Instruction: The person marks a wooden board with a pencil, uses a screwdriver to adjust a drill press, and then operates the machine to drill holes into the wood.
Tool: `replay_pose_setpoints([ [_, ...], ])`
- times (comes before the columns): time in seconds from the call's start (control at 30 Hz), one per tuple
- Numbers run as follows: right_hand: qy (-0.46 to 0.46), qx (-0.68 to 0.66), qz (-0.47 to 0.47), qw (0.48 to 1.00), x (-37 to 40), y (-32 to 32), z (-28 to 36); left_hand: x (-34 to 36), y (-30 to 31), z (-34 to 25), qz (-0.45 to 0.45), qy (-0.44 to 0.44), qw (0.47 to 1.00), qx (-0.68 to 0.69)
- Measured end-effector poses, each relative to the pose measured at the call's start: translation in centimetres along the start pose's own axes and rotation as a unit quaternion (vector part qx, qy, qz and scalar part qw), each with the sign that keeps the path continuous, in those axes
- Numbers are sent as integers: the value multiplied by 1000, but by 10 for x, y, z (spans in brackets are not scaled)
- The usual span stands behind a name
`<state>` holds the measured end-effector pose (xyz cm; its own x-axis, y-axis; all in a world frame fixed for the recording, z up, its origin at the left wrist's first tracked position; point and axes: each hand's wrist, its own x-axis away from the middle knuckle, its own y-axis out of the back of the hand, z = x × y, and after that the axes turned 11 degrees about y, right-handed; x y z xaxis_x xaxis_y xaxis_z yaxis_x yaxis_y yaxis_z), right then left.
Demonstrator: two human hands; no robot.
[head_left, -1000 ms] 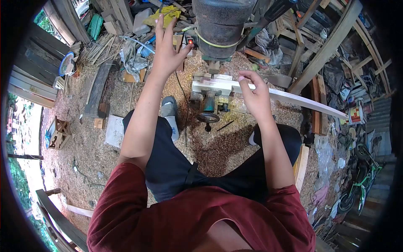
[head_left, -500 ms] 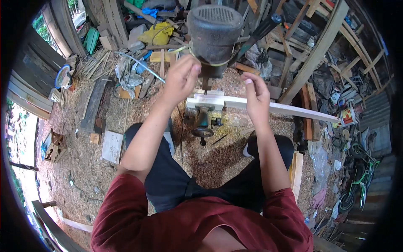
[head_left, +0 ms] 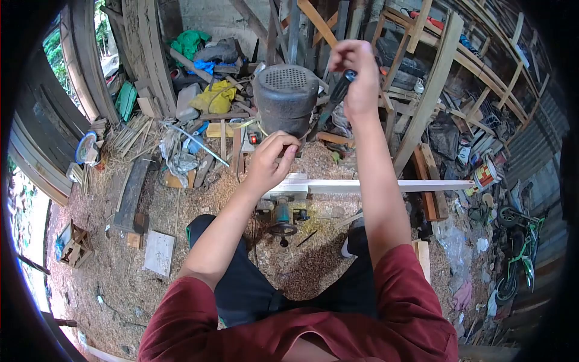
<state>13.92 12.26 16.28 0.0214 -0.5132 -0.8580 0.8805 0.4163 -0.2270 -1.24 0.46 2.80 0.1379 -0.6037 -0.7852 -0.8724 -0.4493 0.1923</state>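
Note:
A dark, bulky motor (head_left: 287, 90) with a vented top stands over a wood-boring machine in front of me. My left hand (head_left: 276, 160) is at the machine's head, just below the motor, fingers curled together; what they hold, if anything, is hidden. Raised to the right of the motor, my right hand (head_left: 359, 75) has its fingers bent but apart, close beside the lever handle (head_left: 339, 90). It does not appear wrapped round the handle. A long pale wooden bar (head_left: 338, 186) lies across the machine's table, above a small handwheel (head_left: 283, 229).
Wood shavings cover the floor. A paint bucket (head_left: 484, 176) sits by the bar's right end. Timber scraps and a yellow bag (head_left: 213, 96) lie behind. A flat board (head_left: 159, 253) is at left, a green bike (head_left: 517, 247) at far right.
My right hand has risen from above the wooden bar to beside the lever handle. My left hand has shifted down relative to the motor. The view has tilted upward.

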Motion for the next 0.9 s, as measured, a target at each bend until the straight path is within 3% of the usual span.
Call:
replay_pose_setpoints([
  [0.03,-46,37,50,997,-6,-3,9,0,1,2,0,-2,1000,0],
  [0.13,-124,69,79,987,13,9,19,4,10,14,54,-8,996,-64],
  [0.23,-61,44,2,997,76,5,38,7,5,18,7,22,998,-55],
  [0.37,45,30,74,996,164,26,47,9,1,12,-24,51,998,-25],
  [0.4,14,33,114,993,161,30,52,9,2,16,-5,38,999,-25],
  [0.43,-78,-43,160,983,154,38,56,12,3,15,14,25,999,-24],
  [0.5,-186,-88,226,952,124,43,64,19,3,11,15,55,998,-26],
  [0.57,-166,-11,272,948,103,27,71,22,7,17,65,-2,995,-77],
  [0.63,-148,32,274,950,87,29,68,25,9,18,81,-12,993,-86],
  [0.73,-154,47,193,968,101,19,61,25,7,18,53,-5,994,-98],
  [0.8,-99,104,67,987,132,16,60,23,9,16,51,3,994,-97],
  [0.87,-47,67,28,996,176,14,65,24,14,21,57,10,994,-97],
  [0.9,-5,66,55,996,198,22,60,23,16,23,55,11,994,-99],
])
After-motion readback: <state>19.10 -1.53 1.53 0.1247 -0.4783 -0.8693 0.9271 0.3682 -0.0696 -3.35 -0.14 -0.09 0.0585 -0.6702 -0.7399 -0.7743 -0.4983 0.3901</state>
